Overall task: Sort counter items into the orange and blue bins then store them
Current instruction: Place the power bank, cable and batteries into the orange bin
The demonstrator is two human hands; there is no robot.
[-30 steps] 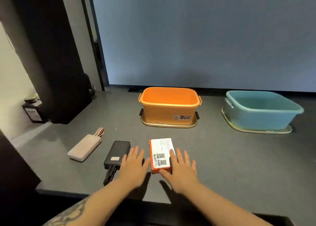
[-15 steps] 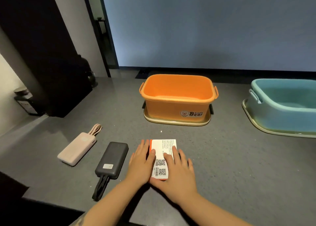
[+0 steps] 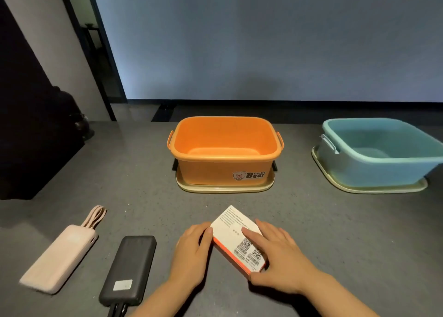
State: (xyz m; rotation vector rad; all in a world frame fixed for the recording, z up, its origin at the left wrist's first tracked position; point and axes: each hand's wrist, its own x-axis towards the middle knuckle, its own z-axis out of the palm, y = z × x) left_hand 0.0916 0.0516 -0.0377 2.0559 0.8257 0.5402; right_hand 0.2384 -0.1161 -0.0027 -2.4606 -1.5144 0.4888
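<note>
A flat white box with orange edges and barcodes [image 3: 233, 230] is tilted up off the grey counter [image 3: 335, 232], near its front. My left hand [image 3: 191, 254] grips its left edge and my right hand [image 3: 278, 256] lies over its right side, thumb under the near corner. An empty orange bin [image 3: 225, 170] stands on a cream lid behind the box. An empty blue bin [image 3: 383, 170] on a similar lid stands at the right. A black power bank [image 3: 129, 268] and a pink power bank [image 3: 60, 259] with a looped cable lie to the left.
A tall black appliance [image 3: 28, 124] stands on the counter's far left. A blue-grey wall runs behind the bins. A dark doorway opens at the back left. The black power bank's cable hangs toward the counter's front edge.
Both hands closed in on the box, then took hold of it, turned it and lifted its far end. The camera moved closer to the counter.
</note>
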